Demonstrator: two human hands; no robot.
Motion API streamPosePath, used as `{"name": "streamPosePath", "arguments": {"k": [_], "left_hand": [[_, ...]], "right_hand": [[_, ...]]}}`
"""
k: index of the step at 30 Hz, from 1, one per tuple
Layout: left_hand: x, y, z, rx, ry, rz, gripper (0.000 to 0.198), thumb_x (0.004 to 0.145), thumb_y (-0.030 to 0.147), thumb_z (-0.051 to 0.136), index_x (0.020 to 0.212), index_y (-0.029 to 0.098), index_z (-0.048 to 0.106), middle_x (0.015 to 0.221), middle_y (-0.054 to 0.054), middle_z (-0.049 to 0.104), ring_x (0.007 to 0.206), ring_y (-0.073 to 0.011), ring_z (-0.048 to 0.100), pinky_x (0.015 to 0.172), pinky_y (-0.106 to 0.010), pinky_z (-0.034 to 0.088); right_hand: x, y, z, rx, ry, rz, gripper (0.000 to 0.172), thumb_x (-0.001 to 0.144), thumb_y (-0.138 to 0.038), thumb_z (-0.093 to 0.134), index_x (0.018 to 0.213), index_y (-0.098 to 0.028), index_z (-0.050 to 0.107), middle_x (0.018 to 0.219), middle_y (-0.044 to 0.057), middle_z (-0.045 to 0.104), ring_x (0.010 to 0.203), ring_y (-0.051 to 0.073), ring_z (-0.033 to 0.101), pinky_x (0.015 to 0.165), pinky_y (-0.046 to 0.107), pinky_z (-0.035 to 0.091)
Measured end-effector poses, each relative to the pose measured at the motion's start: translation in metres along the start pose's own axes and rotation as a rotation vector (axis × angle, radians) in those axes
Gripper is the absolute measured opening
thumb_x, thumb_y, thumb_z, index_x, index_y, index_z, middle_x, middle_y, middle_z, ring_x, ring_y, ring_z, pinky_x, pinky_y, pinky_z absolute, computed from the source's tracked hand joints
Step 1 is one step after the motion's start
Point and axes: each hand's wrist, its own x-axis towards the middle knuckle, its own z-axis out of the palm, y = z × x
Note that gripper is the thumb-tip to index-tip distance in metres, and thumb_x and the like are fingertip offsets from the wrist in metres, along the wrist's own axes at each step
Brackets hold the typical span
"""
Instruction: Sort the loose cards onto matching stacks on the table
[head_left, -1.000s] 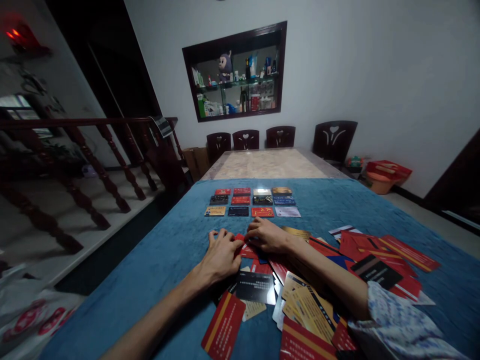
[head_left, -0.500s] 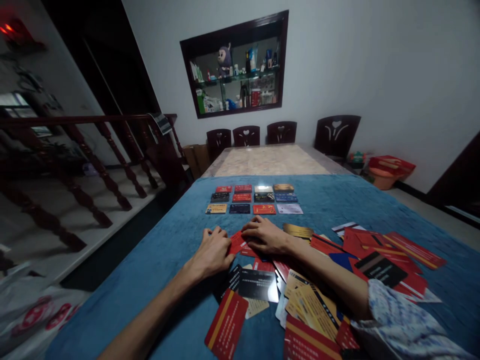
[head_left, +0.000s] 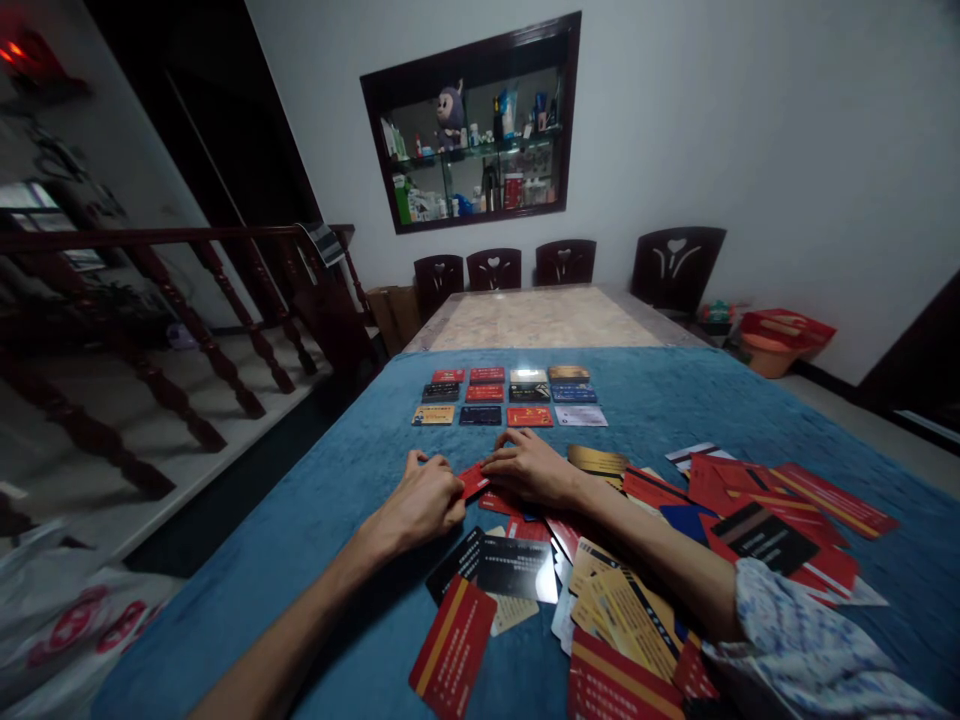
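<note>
Between my two hands a red card (head_left: pixel 473 482) is held tilted, just above the loose cards. My left hand (head_left: pixel 427 502) is closed on its left end, the fingers curled and the thumb folded in. My right hand (head_left: pixel 529 468) bends its fingers over the card's right end. Another red card (head_left: pixel 495 502) lies under the right hand, partly hidden. Nearer to me lie a black card (head_left: pixel 517 568), a red card with a gold stripe (head_left: pixel 453 645) and several gold cards (head_left: pixel 626 615). Beyond the hands, small card stacks (head_left: pixel 529 417) stand in rows.
A blue cloth (head_left: pixel 337 530) covers the near part of the table. More mixed cards (head_left: pixel 765 535) spread at the right, beneath and beside my right forearm. Chairs (head_left: pixel 493 270) stand at the far end. A wooden railing (head_left: pixel 202 345) runs along the left, with a plastic bag (head_left: pixel 82 620) below.
My left hand's fingers and thumb have drawn in more tightly around the red card. The right hand has hardly moved, and the other cards lie as before.
</note>
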Motion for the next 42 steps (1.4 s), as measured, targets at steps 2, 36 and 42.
{"name": "streamPosePath", "arguments": {"k": [2, 36, 42], "left_hand": [[-0.001, -0.001, -0.005, -0.014, -0.015, -0.007, 0.026, 0.085, 0.017, 0.046, 0.066, 0.017, 0.064, 0.077, -0.006, 0.067, 0.093, -0.0234, 0.059, 0.094, -0.046, 0.031], [0.01, -0.022, 0.01, -0.012, 0.215, -0.093, 0.026, 0.089, 0.009, 0.042, 0.106, 0.018, 0.06, 0.099, -0.008, 0.069, 0.093, -0.0231, 0.06, 0.088, -0.038, 0.04], [0.014, -0.019, 0.018, 0.029, 0.15, -0.157, 0.029, 0.086, 0.01, 0.045, 0.113, 0.018, 0.052, 0.112, -0.011, 0.064, 0.108, -0.0261, 0.056, 0.092, -0.041, 0.039]], "right_hand": [[0.001, 0.001, 0.003, -0.049, 0.051, -0.013, 0.023, 0.099, -0.031, 0.052, 0.102, -0.024, 0.074, 0.095, 0.007, 0.075, 0.099, 0.022, 0.053, 0.085, 0.037, 0.035], [0.001, 0.003, 0.01, -0.132, 0.084, 0.247, 0.038, 0.088, -0.012, 0.06, 0.126, -0.022, 0.063, 0.095, 0.008, 0.073, 0.087, 0.02, 0.059, 0.074, 0.029, 0.042], [0.003, 0.003, 0.008, -0.108, -0.063, 0.283, 0.051, 0.09, -0.019, 0.06, 0.141, -0.018, 0.052, 0.109, 0.012, 0.072, 0.101, 0.023, 0.06, 0.082, 0.033, 0.043]]}}
